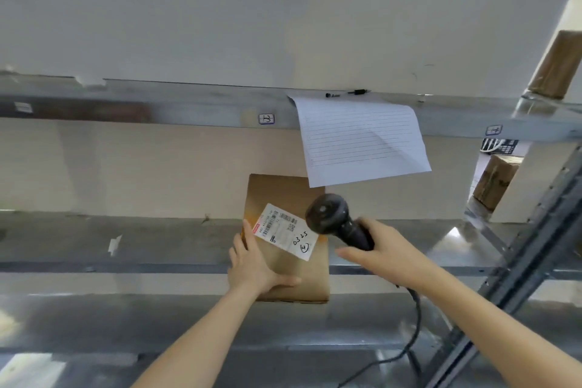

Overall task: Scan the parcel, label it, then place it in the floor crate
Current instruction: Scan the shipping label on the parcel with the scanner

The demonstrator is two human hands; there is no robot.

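A flat brown cardboard parcel (302,274) is held up in front of the metal shelf, its white shipping label (285,230) facing me with barcodes and handwritten "0325". My left hand (255,264) grips the parcel's lower left edge, thumb across the front. My right hand (387,252) is closed around the handle of a black corded barcode scanner (333,217). The scanner's head sits just right of the label, close to the parcel's right edge. No floor crate is in view.
A lined paper sheet (362,138) hangs from the upper shelf rail (189,104), with two black pens (346,93) above it. Brown boxes (496,179) stand on shelves at the right behind a slanted metal upright (519,277). The scanner cable (412,334) trails down.
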